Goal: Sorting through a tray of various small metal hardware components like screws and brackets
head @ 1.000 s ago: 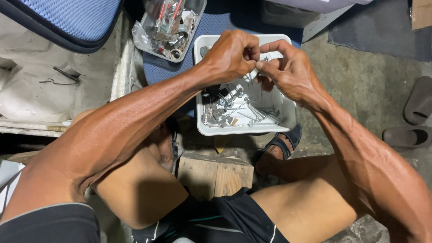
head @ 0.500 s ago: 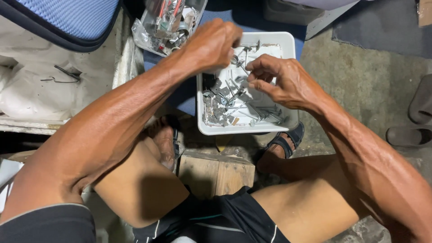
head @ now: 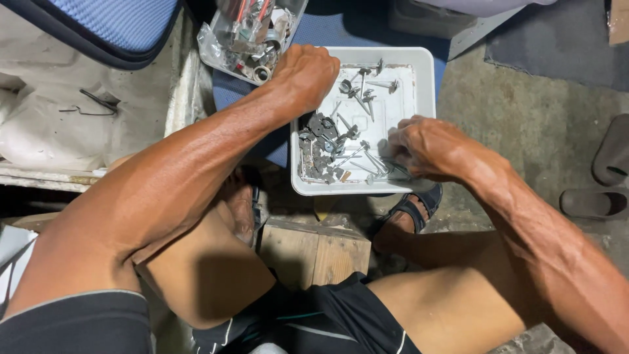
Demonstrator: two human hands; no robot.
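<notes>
Picking, seemingly, screws from tray.

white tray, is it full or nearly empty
Partly filled: the white tray holds scattered screws and metal bits, with bare bottom showing between them.

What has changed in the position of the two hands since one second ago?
The hands separated: the left hand moved to the upper left corner of the white tray, and the right hand came down onto the screws at its lower right. The tray and clear container stayed put.
</notes>
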